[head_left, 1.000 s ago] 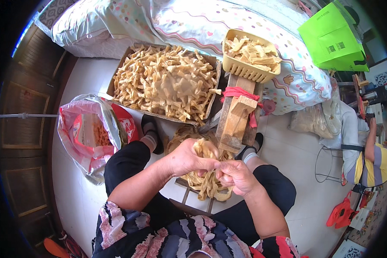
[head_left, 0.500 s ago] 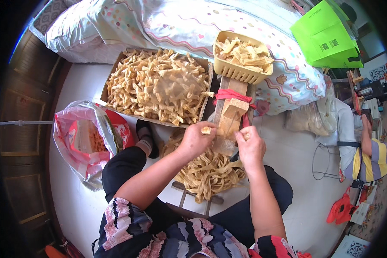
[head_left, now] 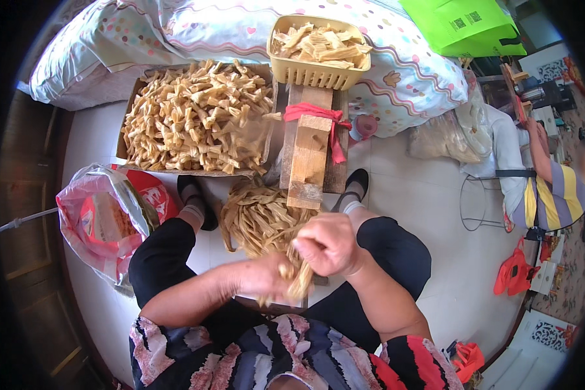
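Observation:
My left hand [head_left: 266, 276] and my right hand [head_left: 328, 246] are close together in front of my lap. Between them they grip a tan, ribbon-like strip [head_left: 299, 285], apparently tofu skin, partly blurred and folded over itself. The fingers of both hands are curled closed. Just beyond my hands lies a loose heap of similar long strips [head_left: 260, 218]. Past it, a wooden block [head_left: 307, 162] is tied with red cloth [head_left: 315, 112] onto a board. To its left, a cardboard box [head_left: 201, 173] is piled with short knotted pieces [head_left: 198, 117].
A yellow plastic basket [head_left: 318, 77] of flat tan pieces stands at the board's far end, beside a patterned bedspread [head_left: 409, 78]. An opened bag [head_left: 101, 260] sits left of my knee. At right are another person [head_left: 546, 188], a green bag [head_left: 461, 26] and a wire stand [head_left: 481, 205].
Both hands have come back from the wooden block toward my lap and drawn together, with the strip now bunched between them. My view has shifted, so the surroundings sit higher and further left.

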A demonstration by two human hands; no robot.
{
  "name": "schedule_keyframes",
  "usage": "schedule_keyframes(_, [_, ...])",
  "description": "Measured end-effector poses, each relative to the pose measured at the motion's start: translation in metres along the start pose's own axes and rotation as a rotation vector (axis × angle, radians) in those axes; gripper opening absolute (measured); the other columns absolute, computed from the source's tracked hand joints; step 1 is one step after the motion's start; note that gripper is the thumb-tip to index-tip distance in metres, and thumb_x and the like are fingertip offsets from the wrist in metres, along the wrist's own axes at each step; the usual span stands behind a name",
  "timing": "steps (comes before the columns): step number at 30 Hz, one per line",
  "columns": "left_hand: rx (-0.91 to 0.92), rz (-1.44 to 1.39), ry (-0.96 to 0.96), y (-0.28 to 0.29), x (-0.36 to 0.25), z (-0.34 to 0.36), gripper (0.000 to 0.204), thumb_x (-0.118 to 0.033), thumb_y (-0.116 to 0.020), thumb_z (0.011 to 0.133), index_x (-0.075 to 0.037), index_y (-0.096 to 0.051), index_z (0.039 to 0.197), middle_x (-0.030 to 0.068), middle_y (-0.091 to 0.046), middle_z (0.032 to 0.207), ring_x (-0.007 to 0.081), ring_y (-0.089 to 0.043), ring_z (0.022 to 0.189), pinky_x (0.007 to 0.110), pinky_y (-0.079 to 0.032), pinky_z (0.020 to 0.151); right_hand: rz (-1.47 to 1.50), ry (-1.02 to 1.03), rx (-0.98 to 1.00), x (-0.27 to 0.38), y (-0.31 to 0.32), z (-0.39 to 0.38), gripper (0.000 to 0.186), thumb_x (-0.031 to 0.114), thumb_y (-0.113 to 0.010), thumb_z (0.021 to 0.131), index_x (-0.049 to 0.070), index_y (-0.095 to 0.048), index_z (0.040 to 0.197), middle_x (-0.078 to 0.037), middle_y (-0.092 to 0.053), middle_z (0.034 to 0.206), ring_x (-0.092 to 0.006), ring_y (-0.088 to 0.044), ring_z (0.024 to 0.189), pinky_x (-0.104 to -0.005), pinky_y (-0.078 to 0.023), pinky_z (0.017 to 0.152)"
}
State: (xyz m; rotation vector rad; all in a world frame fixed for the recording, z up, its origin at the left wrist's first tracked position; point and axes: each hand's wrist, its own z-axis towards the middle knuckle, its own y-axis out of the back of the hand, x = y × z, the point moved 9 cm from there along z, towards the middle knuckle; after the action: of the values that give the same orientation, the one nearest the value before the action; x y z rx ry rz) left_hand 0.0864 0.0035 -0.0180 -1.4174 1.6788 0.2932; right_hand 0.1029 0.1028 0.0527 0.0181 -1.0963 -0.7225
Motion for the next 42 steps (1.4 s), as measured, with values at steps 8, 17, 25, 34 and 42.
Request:
schedule_keyframes(8, [-0.565,0.842,-0.73,0.041,-0.082,-0.043,0.034,-0.008,-0.07,0.07,-0.005,-0.062,0.103,0.0109,-0.055,0.076,0.0289,-0.057,0.071,0.036,-0.047,0.061,0.925,-0.981,0.039,-0.046,-0.042,-0.034,0.021,0.014,-0.055,0.09,0.002,-0.061,0.073,0.001,-0.054,0.065,-0.0076,-0.049,0.056,-0.0245,-0.035,0.047])
schedule_keyframes(17, [-0.848,1.14,-0.952,0.036,-0.082,-0.058,0.034,-0.018,-0.072,0.06,-0.009,-0.066,0.092,0.0095,-0.059,0.098,0.0289,-0.059,0.091,0.044,-0.044,0.085,1.318,-1.081,-0.199,-0.063,-0.071,-0.062,0.015,0.013,-0.058,0.088,0.001,-0.063,0.094,-0.001,-0.058,0.07,-0.0044,-0.047,0.052,-0.0162,-0.033,0.047])
schedule_keyframes(25, [-0.76,0.689,-0.626,0.069,-0.053,-0.038,0.037,-0.013,-0.074,0.067,-0.004,-0.066,0.101,0.0197,-0.055,0.122,0.0354,-0.055,0.111,0.041,-0.044,0.092,0.228,-0.707,0.016,-0.049,-0.027,-0.027,0.019,0.017,-0.057,0.091,0.0,-0.061,0.086,-0.008,-0.066,0.073,-0.0176,-0.06,0.059,-0.0324,-0.047,0.054])
schedule_keyframes(34, [-0.732,0.568,-0.811,0.064,-0.074,-0.059,0.016,0.004,-0.069,0.062,0.004,-0.062,0.077,0.0168,-0.058,0.113,0.0317,-0.056,0.11,0.039,-0.046,0.09,0.355,-0.769,0.102,-0.059,-0.047,-0.039,0.039,0.032,-0.046,0.096,0.002,-0.057,0.074,-0.006,-0.049,0.055,-0.018,-0.045,0.047,-0.0315,-0.035,0.047])
schedule_keyframes(42, [-0.939,0.031,-0.802,0.102,-0.062,-0.09,0.009,-0.002,-0.062,0.083,0.004,-0.067,0.088,0.0102,-0.062,0.099,0.0191,-0.059,0.094,0.031,-0.047,0.083,1.266,-1.058,0.141,-0.042,-0.066,-0.047,0.044,0.039,-0.045,0.097,0.002,-0.056,0.075,0.005,-0.033,0.049,-0.0058,-0.025,0.045,-0.023,-0.022,0.045])
